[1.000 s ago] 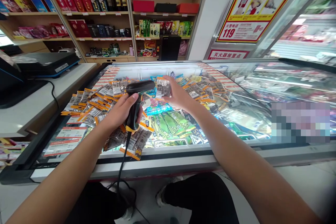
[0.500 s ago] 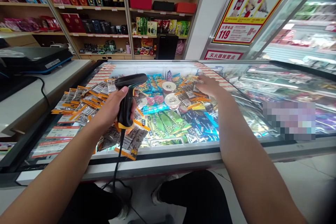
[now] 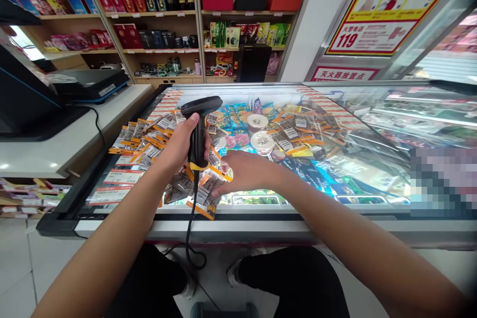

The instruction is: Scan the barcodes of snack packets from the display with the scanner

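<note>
My left hand (image 3: 183, 140) is wrapped round the grip of a black and yellow barcode scanner (image 3: 198, 146), whose head points right and whose cord hangs over the freezer's front edge. Just right of it, my right hand (image 3: 244, 171) reaches in with thumb and fingers apart, close by some small orange-edged clear snack packets (image 3: 204, 191). Whether its fingertips touch a packet is hard to see. More such packets (image 3: 149, 134) lie heaped on the glass lid to the left. Another pile of packets (image 3: 298, 129) lies on the right side of the lid.
Beneath the glass lid of the chest freezer (image 3: 238, 228) are ice-cream tubs (image 3: 263, 141) and blue bags. A counter (image 3: 122, 109) with a black scale (image 3: 89, 82) stands at left. Stocked shelves (image 3: 160, 15) line the back, and a fire-safety poster (image 3: 391, 10) hangs at right.
My right hand has come from the far right pile back leftward, toward the packets near the scanner. My left hand keeps hold of the scanner. The view has shifted slightly left.
</note>
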`<state>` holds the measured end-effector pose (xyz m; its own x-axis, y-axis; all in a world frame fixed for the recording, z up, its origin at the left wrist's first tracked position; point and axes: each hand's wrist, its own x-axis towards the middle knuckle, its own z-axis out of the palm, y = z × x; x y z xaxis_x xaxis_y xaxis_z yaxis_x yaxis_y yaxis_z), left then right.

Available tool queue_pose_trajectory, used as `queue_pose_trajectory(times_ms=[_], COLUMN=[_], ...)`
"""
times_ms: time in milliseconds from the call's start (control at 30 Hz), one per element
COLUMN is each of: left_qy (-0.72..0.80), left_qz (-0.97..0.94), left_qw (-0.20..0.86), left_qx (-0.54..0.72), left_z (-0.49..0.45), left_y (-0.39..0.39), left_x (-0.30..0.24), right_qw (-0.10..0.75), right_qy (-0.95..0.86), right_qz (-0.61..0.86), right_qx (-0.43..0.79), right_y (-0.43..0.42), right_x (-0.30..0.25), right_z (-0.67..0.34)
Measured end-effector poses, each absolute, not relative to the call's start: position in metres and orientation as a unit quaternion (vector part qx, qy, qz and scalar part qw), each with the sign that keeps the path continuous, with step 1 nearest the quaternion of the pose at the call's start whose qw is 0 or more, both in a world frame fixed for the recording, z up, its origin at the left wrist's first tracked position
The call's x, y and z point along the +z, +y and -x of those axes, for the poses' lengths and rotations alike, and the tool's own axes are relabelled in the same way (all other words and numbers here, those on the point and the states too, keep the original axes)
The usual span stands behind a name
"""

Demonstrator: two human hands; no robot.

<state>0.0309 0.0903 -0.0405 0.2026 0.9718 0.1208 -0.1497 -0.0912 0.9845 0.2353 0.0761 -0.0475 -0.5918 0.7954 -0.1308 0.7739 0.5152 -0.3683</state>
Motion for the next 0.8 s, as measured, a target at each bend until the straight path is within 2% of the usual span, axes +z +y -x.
queue_pose_trajectory(times_ms=[100,233,367,467,533,633,800], left_qy=[0.385,0.380,0.356,0.348,0.348,0.356,0.367], left_qz=[-0.542,-0.540,-0.544,-0.563,-0.577,-0.586,-0.600], left_qw=[0.557,0.565,0.567,0.562,0.560,0.564,0.569], left_qx=[0.498,0.495,0.505,0.496,0.481,0.460,0.427], left_z=[-0.030,-0.031,-0.032,-0.033,-0.033,-0.036,-0.042], left_y=[0.091,0.091,0.089,0.087,0.086,0.083,0.080], left_x=[-0.042,-0.041,-0.040,-0.043,-0.045,-0.047,-0.047], right_qw=[0.016,0.042,0.164,0.290,0.338,0.349,0.322], right_qy=[-0.872,-0.847,-0.754,-0.682,-0.665,-0.665,-0.676], right_qz=[0.436,0.393,0.422,0.502,0.537,0.569,0.577], right_qx=[0.223,0.356,0.476,0.447,0.394,0.335,0.326], right_y=[0.073,0.092,0.118,0.134,0.141,0.144,0.140], right_x=[-0.050,-0.042,-0.033,-0.032,-0.032,-0.033,-0.032], right_z=[-0.232,-0.251,-0.283,-0.303,-0.310,-0.313,-0.308])
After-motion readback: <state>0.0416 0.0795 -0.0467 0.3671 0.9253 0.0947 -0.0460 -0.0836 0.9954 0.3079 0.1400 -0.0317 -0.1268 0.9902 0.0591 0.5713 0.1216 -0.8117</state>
